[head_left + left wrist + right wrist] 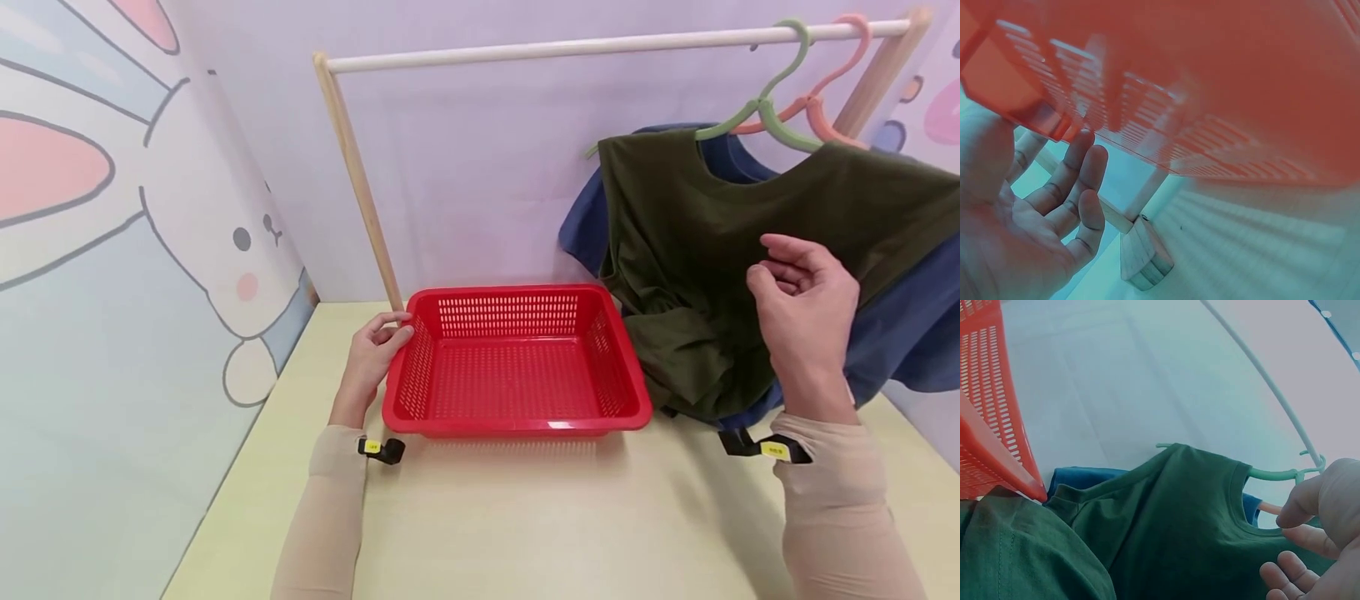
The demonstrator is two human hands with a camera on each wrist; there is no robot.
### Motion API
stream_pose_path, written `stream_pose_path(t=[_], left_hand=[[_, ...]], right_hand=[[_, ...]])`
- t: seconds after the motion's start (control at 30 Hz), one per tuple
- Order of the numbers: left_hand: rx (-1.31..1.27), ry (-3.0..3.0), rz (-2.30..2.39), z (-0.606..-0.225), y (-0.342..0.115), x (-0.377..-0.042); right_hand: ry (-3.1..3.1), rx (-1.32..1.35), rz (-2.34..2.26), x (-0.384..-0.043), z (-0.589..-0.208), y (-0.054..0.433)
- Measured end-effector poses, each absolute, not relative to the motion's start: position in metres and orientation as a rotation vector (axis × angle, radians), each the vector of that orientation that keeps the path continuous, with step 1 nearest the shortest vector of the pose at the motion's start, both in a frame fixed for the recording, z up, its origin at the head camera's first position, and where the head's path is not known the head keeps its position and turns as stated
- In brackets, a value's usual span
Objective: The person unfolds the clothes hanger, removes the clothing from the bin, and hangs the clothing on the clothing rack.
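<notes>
My left hand (377, 350) grips the left rim of a red plastic basket (517, 427) near its back left corner. In the left wrist view several fingers (1090, 164) lie outside the slotted wall, while the thumb is hidden. Nothing lies inside the basket. My right hand (806, 308) hovers before a dark green shirt (780, 217), fingers loosely bent and holding nothing. That shirt hangs on a green hanger (768, 112), its lower part bunched beside the basket. Behind it a blue shirt (583, 221) hangs by a pink hanger (817, 108).
A white rail (555, 50) on wooden posts (360, 175) spans the back. The post's wooden foot (1145, 253) stands near the basket's left side. A wall panel with a rabbit drawing (217, 225) borders the pale yellow table (510, 525) on the left.
</notes>
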State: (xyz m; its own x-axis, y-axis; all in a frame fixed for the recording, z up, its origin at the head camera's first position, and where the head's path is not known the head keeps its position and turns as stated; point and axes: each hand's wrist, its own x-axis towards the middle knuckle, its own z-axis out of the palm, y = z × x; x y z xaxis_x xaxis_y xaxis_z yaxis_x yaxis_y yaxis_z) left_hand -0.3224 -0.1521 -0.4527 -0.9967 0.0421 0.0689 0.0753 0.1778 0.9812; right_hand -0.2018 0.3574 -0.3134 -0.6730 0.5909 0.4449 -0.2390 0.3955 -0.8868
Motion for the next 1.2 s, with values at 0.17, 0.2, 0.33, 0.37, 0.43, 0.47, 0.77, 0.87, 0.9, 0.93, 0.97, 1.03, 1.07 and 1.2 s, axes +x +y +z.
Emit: stream_pose_path(t=[0.17, 0.2, 0.33, 0.37, 0.43, 0.47, 0.77, 0.87, 0.9, 0.93, 0.97, 1.03, 1.07, 1.2], left_hand=[[-0.125, -2.379, -2.0, -0.452, -0.151, -0.323], [-0.127, -2.375, -2.004, -0.452, -0.15, -0.324], [-0.14, -2.378, -2.011, -0.45, -0.147, -0.325], [-0.137, -2.38, -2.014, -0.45, -0.146, -0.326], [-0.133, -2.386, -2.016, -0.45, -0.145, -0.326], [-0.128, -2.388, -2.017, -0.45, -0.145, -0.327], [-0.128, -2.398, -1.991, -0.449, -0.144, -0.326], [-0.137, -2.406, -1.972, -0.448, -0.146, -0.326], [-0.145, -2.411, -1.959, -0.448, -0.146, -0.325], [-0.152, -2.415, -1.947, -0.447, -0.147, -0.325], [-0.162, -2.418, -1.933, -0.447, -0.148, -0.324], [-0.195, -2.422, -1.9, -0.444, -0.15, -0.324], [-0.218, -2.419, -1.887, -0.442, -0.151, -0.324], [-0.312, -2.38, -1.837, -0.427, -0.154, -0.32]], right_hand=[[-1.878, -0.281, 1.365, -0.203, -0.311, 0.356], [-1.88, -0.282, 1.365, -0.203, -0.31, 0.356], [-1.888, -0.284, 1.361, -0.203, -0.31, 0.356], [-1.889, -0.286, 1.361, -0.203, -0.31, 0.356], [-1.895, -0.29, 1.361, -0.202, -0.31, 0.356], [-1.897, -0.29, 1.363, -0.202, -0.311, 0.356], [-1.914, -0.27, 1.358, -0.203, -0.313, 0.355], [-1.909, -0.257, 1.357, -0.204, -0.313, 0.354], [-1.907, -0.252, 1.358, -0.205, -0.313, 0.354], [-1.906, -0.246, 1.359, -0.205, -0.314, 0.354], [-1.908, -0.241, 1.363, -0.206, -0.314, 0.353], [-1.929, -0.23, 1.358, -0.206, -0.315, 0.353], [-1.949, -0.224, 1.35, -0.206, -0.315, 0.353], [-2.112, -0.193, 1.253, -0.204, -0.318, 0.355]])
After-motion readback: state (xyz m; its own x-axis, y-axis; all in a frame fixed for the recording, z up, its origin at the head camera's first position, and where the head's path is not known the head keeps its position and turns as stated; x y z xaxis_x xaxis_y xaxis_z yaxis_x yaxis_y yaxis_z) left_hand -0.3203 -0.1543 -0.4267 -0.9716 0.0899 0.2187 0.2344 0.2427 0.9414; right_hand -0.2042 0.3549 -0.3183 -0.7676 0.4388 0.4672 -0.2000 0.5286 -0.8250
